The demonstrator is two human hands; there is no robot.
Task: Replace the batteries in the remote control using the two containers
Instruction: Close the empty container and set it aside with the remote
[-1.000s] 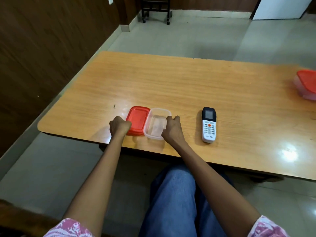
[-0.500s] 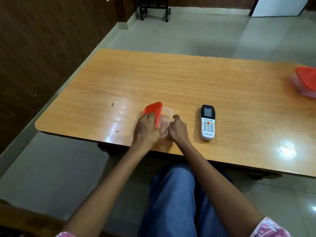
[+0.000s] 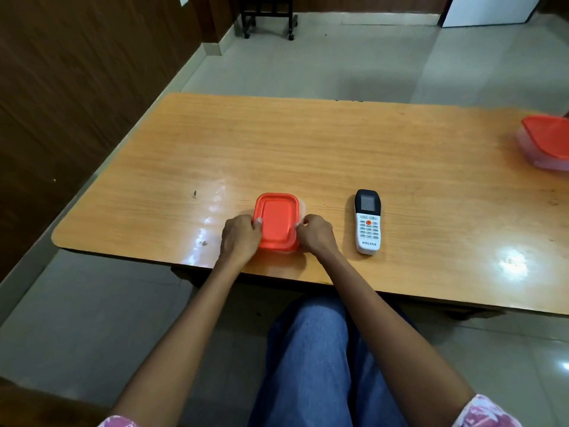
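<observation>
A small clear container with an orange-red lid [image 3: 277,218] on top sits near the table's front edge. My left hand [image 3: 240,238] grips the lid's left side, thumb on top. On the right side, my right hand [image 3: 315,235] holds the container and lid edge. A white remote control [image 3: 368,221] with a black top lies face up just to the right of my right hand, apart from it. A second container with a red lid [image 3: 546,143] stands at the table's far right edge. No batteries are visible.
The wooden table [image 3: 308,149] spans the view, with glare spots at the right front. A dark wood wall runs along the left. A wheeled dark stand [image 3: 268,16] is on the tiled floor beyond the table.
The lid lay beside the open container a second ago. My left hand lifted it, tilted it over, and it now lies flat on the container, both hands at its sides.
</observation>
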